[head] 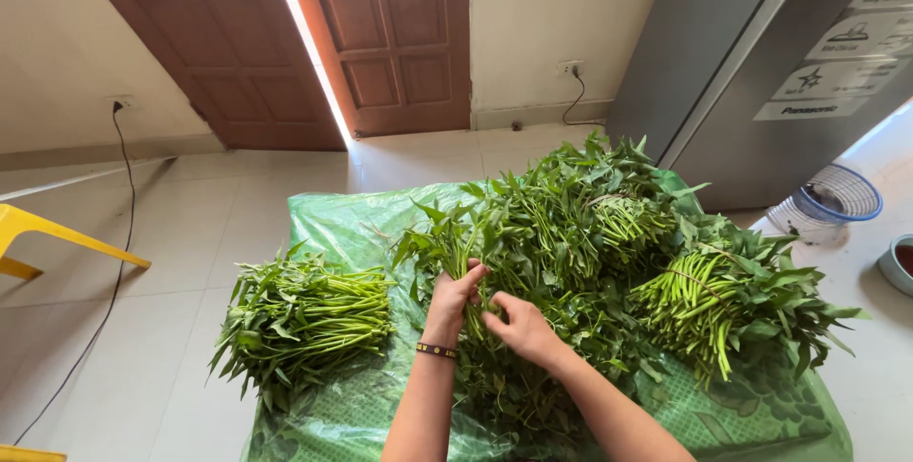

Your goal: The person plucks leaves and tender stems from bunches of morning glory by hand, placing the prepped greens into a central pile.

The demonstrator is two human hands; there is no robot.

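Note:
My left hand (pixel 454 297), with a dark beaded bracelet at the wrist, is closed around a handful of green leafy stems (pixel 447 248) at the middle of the heap. My right hand (pixel 521 326) reaches in just beside it, fingers touching the same stems. A large pile of leafy greens (pixel 609 224) covers the green plastic sheet (pixel 333 224) spread on the tiled floor. A separate sorted bundle of greens (pixel 304 315) lies at the sheet's left edge. Tied bundles (pixel 694 300) lie to the right with cut ends facing me.
A grey refrigerator (pixel 751 72) stands at the back right. A blue-rimmed basket (pixel 837 198) and a bowl (pixel 899 262) sit on the floor at right. Yellow plastic furniture (pixel 48 234) is at left, a black cable (pixel 119 262) runs across the tiles, and brown wooden doors (pixel 380 44) are behind.

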